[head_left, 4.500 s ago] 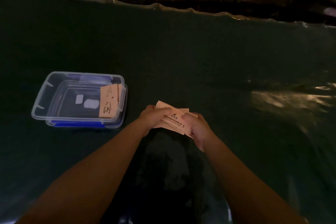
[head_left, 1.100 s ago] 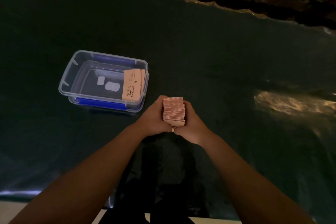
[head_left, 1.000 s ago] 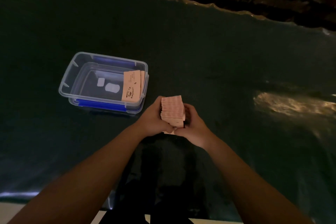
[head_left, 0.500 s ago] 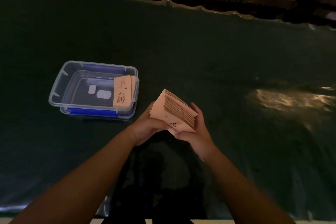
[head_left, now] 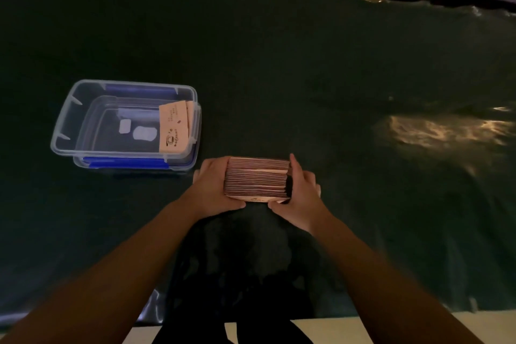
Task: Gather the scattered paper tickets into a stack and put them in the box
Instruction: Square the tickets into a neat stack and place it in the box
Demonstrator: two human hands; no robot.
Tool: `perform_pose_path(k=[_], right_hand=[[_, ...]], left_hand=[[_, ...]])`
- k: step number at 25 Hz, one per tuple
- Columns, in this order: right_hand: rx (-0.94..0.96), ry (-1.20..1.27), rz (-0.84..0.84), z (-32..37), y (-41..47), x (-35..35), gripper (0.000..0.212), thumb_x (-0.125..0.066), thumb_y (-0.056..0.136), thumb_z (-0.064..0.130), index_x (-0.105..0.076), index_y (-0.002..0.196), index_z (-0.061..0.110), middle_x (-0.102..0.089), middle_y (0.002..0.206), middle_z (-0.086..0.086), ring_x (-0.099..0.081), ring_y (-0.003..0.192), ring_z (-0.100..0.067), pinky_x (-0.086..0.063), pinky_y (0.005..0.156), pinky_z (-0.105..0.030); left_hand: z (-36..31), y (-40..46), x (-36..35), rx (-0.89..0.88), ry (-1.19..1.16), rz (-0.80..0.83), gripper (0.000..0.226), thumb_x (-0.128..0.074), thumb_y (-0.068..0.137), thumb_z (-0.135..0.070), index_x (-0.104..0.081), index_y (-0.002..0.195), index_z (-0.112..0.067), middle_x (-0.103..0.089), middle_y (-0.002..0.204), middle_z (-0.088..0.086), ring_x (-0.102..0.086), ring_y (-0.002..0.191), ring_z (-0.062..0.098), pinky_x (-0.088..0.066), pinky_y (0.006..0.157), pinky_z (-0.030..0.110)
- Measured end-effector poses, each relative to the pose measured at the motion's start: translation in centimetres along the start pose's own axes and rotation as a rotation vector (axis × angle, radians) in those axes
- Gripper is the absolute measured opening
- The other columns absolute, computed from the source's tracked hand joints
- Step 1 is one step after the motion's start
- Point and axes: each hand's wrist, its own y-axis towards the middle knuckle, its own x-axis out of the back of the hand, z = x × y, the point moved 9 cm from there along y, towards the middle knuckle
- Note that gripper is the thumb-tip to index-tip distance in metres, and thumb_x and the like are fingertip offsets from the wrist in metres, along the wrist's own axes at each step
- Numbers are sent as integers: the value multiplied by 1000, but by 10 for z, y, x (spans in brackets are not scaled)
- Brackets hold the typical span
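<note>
Two tickets (head_left: 173, 128) lean against the right wall inside the clear box (head_left: 67, 131), which sits on the left of the dark green table (head_left: 307, 64). The front ticket has a small cup drawing and some print, but the words are too small to read. Two pale patches show on the box floor.

Right of the box and nearer the person, the stack (head_left: 257, 179) of pink tickets stands on edge, pressed between both hands. The left hand (head_left: 213, 187) is curled against the stack's left end, with its thumb at the near side. The right hand (head_left: 301, 194) is curled against the right end, fingers up along that side. The near ticket shows a bit of print, unreadable.

The stack is outside the box, close to its near right corner. A patch of light shines on the table far to the right.
</note>
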Motion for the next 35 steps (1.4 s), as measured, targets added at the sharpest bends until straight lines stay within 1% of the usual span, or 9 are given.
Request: perform_pose_path(k=[5,11,14,18,24,27,29,32,35], right_hand=[[132,-174,-76,7,3,-2,117,-74,74,52,-6,166,26,-34,164,0,-15,147,-14,-20,121,-56],[211,-298,-50,11,5,-6,112,-69,81,55,-9,166,14,-31,165,-6,-13,153,-21,-17,124,-53],[212,-227,-64,11,5,-3,116,-75,78,50,-6,166,20,-36,161,-5,-17,148,-17,-20,124,-55],[193,-170,-26,14,6,-3,135,-80,71,49,20,161,42,-39,155,-5,-23,138,-14,-19,119,-50],[261,-357,-53,19,9,-4,129,-70,72,62,17,163,35,-40,158,-7,-28,142,-23,-26,118,-58],[145,-160,-17,2,11,-6,135,-75,70,59,24,160,42,-31,163,-6,-24,145,-23,-17,121,-52],[128,-119,-30,-3,9,-8,129,-75,70,58,13,163,41,-29,162,-6,-21,146,-22,-14,122,-49],[203,-176,-80,5,10,-5,111,-74,73,53,-12,162,29,-37,158,-4,-20,147,-19,-15,120,-48],[231,-195,-112,13,13,6,104,-75,73,50,-20,159,25,-40,154,-2,-20,145,-18,-16,119,-47]], left_hand=[[2,3,0,-27,88,7,119,-86,57,-58,-21,155,-37,-35,158,-3,-21,147,20,-18,119,51],[-3,3,-6,-53,182,-5,118,-82,65,-59,-16,157,-26,-28,158,4,-19,146,22,-14,120,48],[0,4,-1,-57,173,-29,119,-83,61,-62,-17,155,-28,-29,158,3,-20,146,22,-13,120,48],[5,6,-5,-47,206,-6,125,-81,58,-68,-14,155,-28,-27,158,4,-18,146,22,-13,120,49],[7,6,-9,-63,270,-16,122,-72,60,-76,-14,156,-27,-29,157,5,-19,144,21,-15,119,50],[4,5,-7,-75,265,-17,120,-72,61,-75,-17,156,-26,-31,157,4,-20,144,22,-16,119,50],[2,5,-6,-71,254,-16,115,-77,63,-70,-22,153,-24,-32,156,4,-22,144,22,-17,119,50],[-4,6,-3,-61,238,-13,109,-82,66,-63,-25,150,-23,-32,155,4,-24,143,23,-18,119,49],[-9,7,3,-76,205,-50,107,-83,66,-60,-26,150,-24,-32,154,4,-25,142,22,-16,119,47]])
